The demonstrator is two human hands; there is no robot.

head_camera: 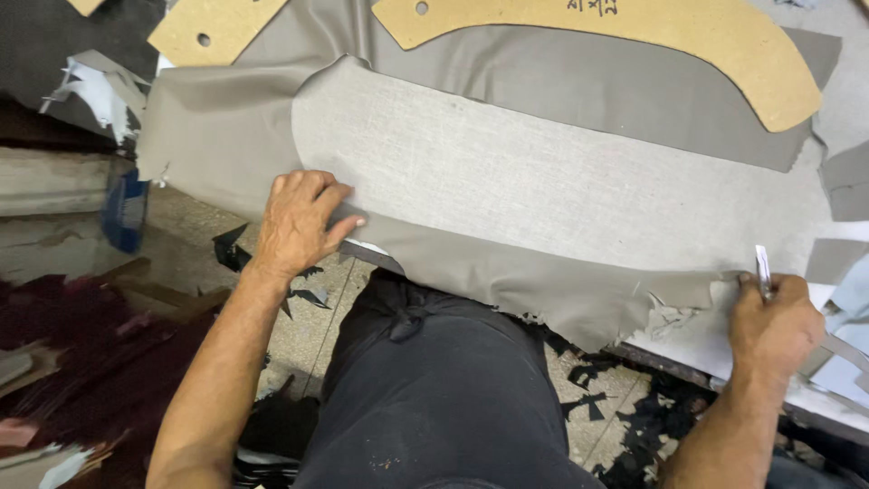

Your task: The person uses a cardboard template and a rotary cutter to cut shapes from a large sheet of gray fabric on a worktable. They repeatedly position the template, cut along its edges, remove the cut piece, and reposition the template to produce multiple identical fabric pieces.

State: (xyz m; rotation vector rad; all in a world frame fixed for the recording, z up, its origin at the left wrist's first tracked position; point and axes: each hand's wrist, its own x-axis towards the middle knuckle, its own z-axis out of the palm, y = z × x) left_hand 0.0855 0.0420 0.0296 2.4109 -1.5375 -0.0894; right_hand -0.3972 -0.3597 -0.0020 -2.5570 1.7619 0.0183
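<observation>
A large sheet of grey material (543, 181) is spread across the tabletop (706, 340), its woven backing turned up over the middle and its smooth face showing along the folded-over edges; the near edge droops off the tabletop toward the person's lap. The left hand (299, 222) is laid flat on the near-left part of the sheet, fingers spread and pressing it down rather than gripping anything. The right hand (774, 321) is closed around a thin blade (763, 270), whose pale tip is held upright just at the ragged right end of the near edge. The step in hand is judged to be a cut along that near edge, with the sheet being steadied from the other side. The next move is judged to call for the sheet to be kept taut between the 2 hands and for the blade to be tipped down onto the material. The sheet's long axis runs left to right across the view, tilted slightly down to the right; the blade points up and away from the person. 2 tan board templates are lying at the far side: a long curved one (688, 36) on the sheet and a smaller one (213, 27) at the upper left. Dark offcuts (588, 376) are scattered on the floor below
</observation>
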